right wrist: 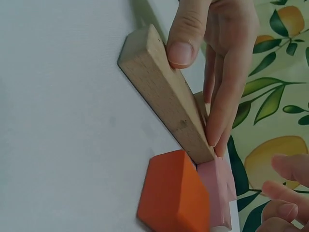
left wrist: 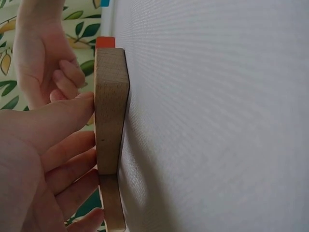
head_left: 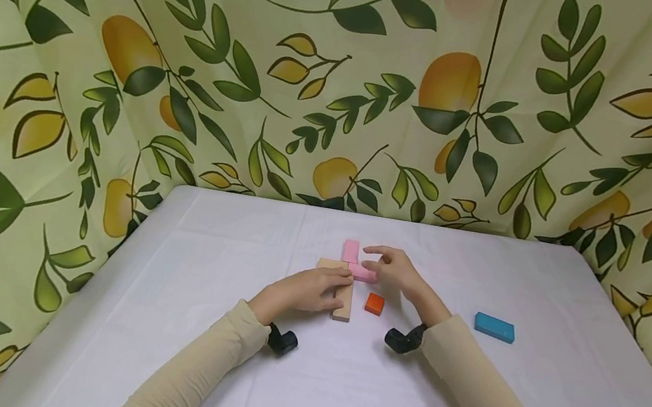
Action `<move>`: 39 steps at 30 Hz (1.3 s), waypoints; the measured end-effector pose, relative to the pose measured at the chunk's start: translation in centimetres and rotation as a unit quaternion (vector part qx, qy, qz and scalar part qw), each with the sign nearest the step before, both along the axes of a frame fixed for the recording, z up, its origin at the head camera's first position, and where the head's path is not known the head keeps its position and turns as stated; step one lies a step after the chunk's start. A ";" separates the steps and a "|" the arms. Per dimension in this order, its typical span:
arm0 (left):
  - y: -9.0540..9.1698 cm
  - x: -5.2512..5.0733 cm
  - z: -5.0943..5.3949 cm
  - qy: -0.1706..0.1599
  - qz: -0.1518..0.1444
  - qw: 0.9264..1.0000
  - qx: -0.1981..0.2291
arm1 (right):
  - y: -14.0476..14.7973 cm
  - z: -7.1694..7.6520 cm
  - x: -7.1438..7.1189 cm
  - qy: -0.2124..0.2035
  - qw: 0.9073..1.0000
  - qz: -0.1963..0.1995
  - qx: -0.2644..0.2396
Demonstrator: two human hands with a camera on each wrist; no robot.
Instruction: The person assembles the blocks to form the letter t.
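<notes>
Several flat blocks lie in a pinwheel-like group on the white cloth. One plain wooden block [head_left: 342,311] points toward the person, and another wooden block [head_left: 329,263] points left. A pink block [head_left: 350,250] points away, and a second pink block [head_left: 364,275] points right. My left hand [head_left: 306,289] rests on the wooden pair, thumb on the near one and fingertips around where they meet. Over the right-hand pink block hovers my right hand [head_left: 395,268], thumb and fingers apart, holding nothing. A small orange block [head_left: 374,304] sits just right of the near wooden block.
A blue block [head_left: 495,327] lies apart at the right, beyond the right wrist. White cloth covers the table [head_left: 309,393]. Behind it and at both sides hangs a leaf-and-fruit patterned curtain [head_left: 375,133].
</notes>
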State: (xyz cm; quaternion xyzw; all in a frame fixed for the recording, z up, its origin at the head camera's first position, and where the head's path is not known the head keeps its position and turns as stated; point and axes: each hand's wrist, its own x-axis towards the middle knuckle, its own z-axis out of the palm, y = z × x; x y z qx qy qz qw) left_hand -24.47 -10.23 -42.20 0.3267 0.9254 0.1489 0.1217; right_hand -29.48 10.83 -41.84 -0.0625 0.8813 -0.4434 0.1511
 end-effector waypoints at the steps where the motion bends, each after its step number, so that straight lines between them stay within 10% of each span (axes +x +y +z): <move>1: 0.0 0.0 0.0 0.001 0.000 1.000 0.000 | 0.1 -0.1 0.1 0.001 1.000 -0.001 -0.002; 39: 0.0 0.1 0.0 -0.006 0.006 1.000 0.006 | 2.1 -1.7 3.8 -0.006 0.999 0.008 -0.053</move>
